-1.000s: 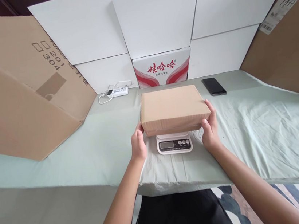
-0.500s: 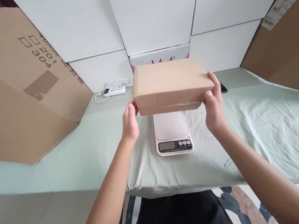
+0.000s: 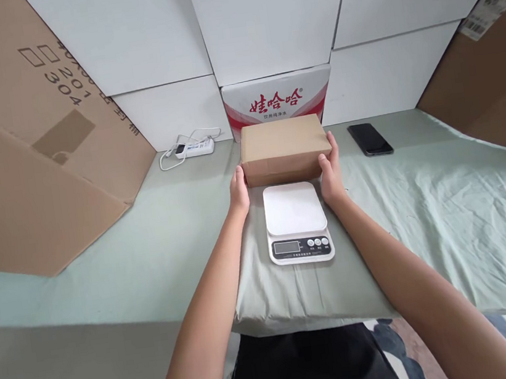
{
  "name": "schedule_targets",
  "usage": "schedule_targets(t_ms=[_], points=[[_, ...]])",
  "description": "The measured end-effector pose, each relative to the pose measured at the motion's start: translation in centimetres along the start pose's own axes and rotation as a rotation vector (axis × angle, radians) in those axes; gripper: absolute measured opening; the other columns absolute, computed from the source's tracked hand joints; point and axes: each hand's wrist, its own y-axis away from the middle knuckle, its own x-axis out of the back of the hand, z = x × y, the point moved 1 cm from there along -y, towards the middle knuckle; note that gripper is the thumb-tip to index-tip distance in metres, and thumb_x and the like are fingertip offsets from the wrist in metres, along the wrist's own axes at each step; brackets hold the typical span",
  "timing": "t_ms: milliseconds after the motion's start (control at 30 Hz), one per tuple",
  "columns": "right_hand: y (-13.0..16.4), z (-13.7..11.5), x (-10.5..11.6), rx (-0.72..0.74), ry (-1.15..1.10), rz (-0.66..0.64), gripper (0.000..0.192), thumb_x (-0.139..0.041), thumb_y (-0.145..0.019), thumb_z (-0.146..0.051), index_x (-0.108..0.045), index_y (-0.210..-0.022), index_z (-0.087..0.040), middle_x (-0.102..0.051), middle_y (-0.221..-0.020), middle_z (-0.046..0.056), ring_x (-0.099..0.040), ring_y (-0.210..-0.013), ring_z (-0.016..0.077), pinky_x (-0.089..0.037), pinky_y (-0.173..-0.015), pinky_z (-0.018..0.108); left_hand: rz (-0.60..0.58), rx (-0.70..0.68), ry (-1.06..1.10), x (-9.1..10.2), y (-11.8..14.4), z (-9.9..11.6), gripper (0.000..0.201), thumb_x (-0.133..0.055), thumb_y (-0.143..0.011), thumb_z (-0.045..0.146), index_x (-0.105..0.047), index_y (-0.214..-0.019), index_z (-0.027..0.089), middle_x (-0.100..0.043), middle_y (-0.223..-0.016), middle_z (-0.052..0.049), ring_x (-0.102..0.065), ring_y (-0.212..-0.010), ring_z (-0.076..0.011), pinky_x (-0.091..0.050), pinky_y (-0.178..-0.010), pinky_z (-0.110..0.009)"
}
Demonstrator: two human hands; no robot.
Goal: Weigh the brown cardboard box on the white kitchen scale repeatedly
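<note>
- The brown cardboard box [image 3: 284,150] sits on the pale green sheet [image 3: 423,204] just behind the kitchen scale [image 3: 297,222], its far edge close against the red-and-white printed carton [image 3: 277,100]
- The left hand [image 3: 238,192] presses flat on the box's left end and the right hand [image 3: 330,170] on its right end, so the box is clasped between the two palms; fingers wrap the corners rather than curl under
- From where I stand the box looks down on the sheet or nearly so; I cannot tell if its underside fully touches
- To set it well, I judge the hands should keep equal pressure on both ends, hold it level, keep its near edge clear of the scale's white platform, and let go only once the weight rests on the sheet
- The box is closed, flaps shut; what is inside is not visible
- The scale's platform carries nothing; its display is too small to read
- The printed carton is also closed, as are the white cartons [image 3: 259,21] stacked behind it, contents unseen
- A black phone [image 3: 370,138] lies to the right, well apart from the box
- A white power strip [image 3: 195,148] with its cord lies to the left near the back
- Large brown cardboard sheets [image 3: 20,158] lean at the left, and another at the right edge
</note>
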Motion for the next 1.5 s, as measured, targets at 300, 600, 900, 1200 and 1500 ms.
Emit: schedule_targets(t_ms=[300,600,900,1200,1500], points=[[-0.2,0.3,-0.1,-0.067,-0.073,-0.017,0.106,-0.06,-0.087,-0.093,-0.04,-0.173,-0.035,-0.033,-0.192,0.004,-0.024,-0.181,0.0363,-0.007,-0.153,0.061,-0.028,0.029,-0.097,0.2,0.5,0.5,0.077,-0.041,-0.108,0.082,-0.073,-0.149,0.025,-0.075,-0.162,-0.009,-0.062,-0.162,-0.0316,-0.055,-0.129,-0.039],[-0.7,0.6,-0.3,-0.131,-0.073,-0.024,0.108,-0.059,-0.086,-0.09,-0.034,-0.175,-0.035,-0.034,-0.191,0.005,-0.022,-0.183,0.0347,-0.007,-0.153,0.061,-0.006,0.022,-0.12,0.3,0.5,0.2,0.077,-0.044,-0.107,0.083,-0.073,-0.147,0.024,-0.072,-0.166,-0.01,-0.061,-0.163,-0.0324,-0.051,-0.135,-0.041],[-0.9,0.1,-0.4,-0.164,-0.057,-0.038,0.111,-0.06,-0.083,-0.091,-0.035,-0.176,-0.035,-0.036,-0.19,0.004,-0.026,-0.181,0.0353,-0.009,-0.153,0.061,0.005,0.014,-0.136,0.3,0.3,-0.3,0.078,-0.044,-0.108,0.082,-0.071,-0.151,0.023,-0.068,-0.17,-0.011,-0.057,-0.167,-0.0322,-0.045,-0.141,-0.047],[-0.7,-0.5,-0.4,-0.16,-0.039,-0.044,0.108,-0.058,-0.087,-0.087,-0.034,-0.177,-0.032,-0.037,-0.19,0.006,-0.025,-0.182,0.0348,-0.011,-0.153,0.059,-0.005,0.018,-0.12,0.3,0.2,-0.3,0.076,-0.046,-0.107,0.083,-0.072,-0.148,0.025,-0.067,-0.171,-0.009,-0.054,-0.169,-0.034,-0.042,-0.143,-0.051],[-0.8,-0.4,-0.4,-0.149,-0.017,-0.053,0.107,-0.056,-0.088,-0.087,-0.033,-0.177,-0.033,-0.035,-0.191,0.006,-0.022,-0.183,0.0343,-0.01,-0.153,0.06,0.008,0.012,-0.165,0.4,-0.2,-0.9,0.082,-0.043,-0.106,0.087,-0.07,-0.152,0.024,-0.066,-0.172,-0.01,-0.051,-0.171,-0.033,-0.041,-0.144,-0.05]])
